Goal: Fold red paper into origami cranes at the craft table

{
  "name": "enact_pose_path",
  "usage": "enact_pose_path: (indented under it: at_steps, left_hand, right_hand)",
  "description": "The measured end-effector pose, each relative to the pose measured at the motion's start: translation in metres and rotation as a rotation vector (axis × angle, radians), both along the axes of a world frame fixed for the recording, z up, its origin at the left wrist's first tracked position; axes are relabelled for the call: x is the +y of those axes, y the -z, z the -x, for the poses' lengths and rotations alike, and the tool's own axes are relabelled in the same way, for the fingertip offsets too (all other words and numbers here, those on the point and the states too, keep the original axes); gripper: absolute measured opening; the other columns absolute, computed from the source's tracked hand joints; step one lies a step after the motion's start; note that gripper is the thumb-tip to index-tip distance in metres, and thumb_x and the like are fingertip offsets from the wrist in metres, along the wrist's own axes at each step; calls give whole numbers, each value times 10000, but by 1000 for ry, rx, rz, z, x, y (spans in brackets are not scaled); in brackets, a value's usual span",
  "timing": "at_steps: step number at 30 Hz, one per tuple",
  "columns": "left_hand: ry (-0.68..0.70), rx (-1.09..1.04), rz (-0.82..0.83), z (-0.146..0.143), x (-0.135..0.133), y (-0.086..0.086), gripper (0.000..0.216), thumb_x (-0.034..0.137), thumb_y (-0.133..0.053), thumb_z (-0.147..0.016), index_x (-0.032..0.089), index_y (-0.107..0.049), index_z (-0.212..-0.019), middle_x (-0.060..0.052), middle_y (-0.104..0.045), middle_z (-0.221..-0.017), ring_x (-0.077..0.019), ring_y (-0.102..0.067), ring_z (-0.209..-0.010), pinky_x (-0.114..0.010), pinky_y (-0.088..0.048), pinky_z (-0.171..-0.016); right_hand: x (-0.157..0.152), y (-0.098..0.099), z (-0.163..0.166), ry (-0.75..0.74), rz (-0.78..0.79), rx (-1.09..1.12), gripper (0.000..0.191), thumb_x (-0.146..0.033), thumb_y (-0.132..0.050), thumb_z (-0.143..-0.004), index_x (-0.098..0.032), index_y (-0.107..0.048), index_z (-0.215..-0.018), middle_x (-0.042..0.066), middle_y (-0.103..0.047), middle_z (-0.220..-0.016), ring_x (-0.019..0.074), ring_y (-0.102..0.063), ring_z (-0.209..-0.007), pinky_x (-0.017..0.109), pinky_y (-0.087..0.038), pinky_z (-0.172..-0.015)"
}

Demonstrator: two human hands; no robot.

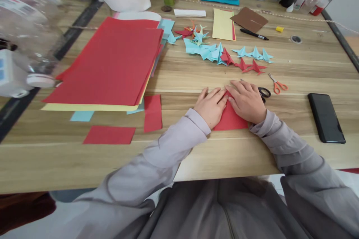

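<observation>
A red sheet of paper (230, 117) lies on the table in front of me, partly hidden under both hands and narrowing to a point at the top. My left hand (211, 106) presses on its left side, thumb and fingers closed at the paper's upper edge. From the right, my right hand (246, 101) holds the same paper down, fingers bent over its top, close to my left fingertips. Black-handled scissors (264, 93) show partly behind my right hand. Small scissors with orange handles (277, 85) lie a little farther right.
Large red sheets (109, 63) are stacked at left, near two red paper rectangles (109, 135) (153, 113). Folded blue paper cranes (206, 50) and red ones (254, 66) lie beyond my hands. A phone (327, 117) rests at right; plastic bottles (28, 37) stand far left.
</observation>
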State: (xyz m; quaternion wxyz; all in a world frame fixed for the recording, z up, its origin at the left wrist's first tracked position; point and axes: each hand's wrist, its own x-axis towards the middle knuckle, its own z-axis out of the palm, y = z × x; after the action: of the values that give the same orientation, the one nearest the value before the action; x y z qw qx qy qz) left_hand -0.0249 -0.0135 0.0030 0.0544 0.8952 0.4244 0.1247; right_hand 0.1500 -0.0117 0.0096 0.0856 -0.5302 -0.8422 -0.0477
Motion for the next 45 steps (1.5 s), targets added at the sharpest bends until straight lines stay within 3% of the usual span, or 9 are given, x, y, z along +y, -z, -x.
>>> enact_pose_path:
  at_steps: [4,10,27,33,45]
  left_hand:
    - [8,5,-23,-1,0,-1,383,203,-375,-972,135,-632,-1247,-137,-572,-1385,-316,-495,-1316,-613,-333,-1108]
    - [11,7,-39,-1,1,0,373,204,-380,-971,142,-642,-1229,-133,-597,-1357,-313,-499,-1312,-601,-343,-1108]
    - [67,-1,-101,-1,2,-2,388,168,-356,-958,101,-663,-1188,-160,-650,-1271,-274,-535,-1264,-544,-296,-1157]
    - [99,22,-183,1,1,1,360,157,-395,-944,94,-685,-1147,-158,-676,-1229,-262,-591,-1186,-528,-357,-1130]
    - [266,23,-275,37,-44,-7,346,89,-402,-931,88,-722,-1061,-180,-722,-1106,-231,-653,-1066,-485,-460,-1072]
  right_hand:
    - [1,2,0,21,3,8,490,-351,-356,-976,-131,-474,-1397,132,-505,-1449,318,-427,-1280,456,-290,-1019]
    - [1,-1,1,11,10,4,425,-324,-360,-977,-228,-538,-1351,104,-515,-1441,314,-428,-1278,463,-292,-1009]
    - [-2,-2,5,9,15,5,463,-300,-333,-977,-151,-523,-1373,143,-509,-1441,331,-424,-1272,490,-297,-1017]
    - [-1,0,4,12,19,4,466,-320,-320,-986,-152,-521,-1371,130,-510,-1444,320,-424,-1286,482,-296,-1029]
    - [-1,3,3,9,2,37,462,-314,-324,-985,-159,-519,-1375,131,-519,-1436,307,-428,-1284,473,-288,-1041]
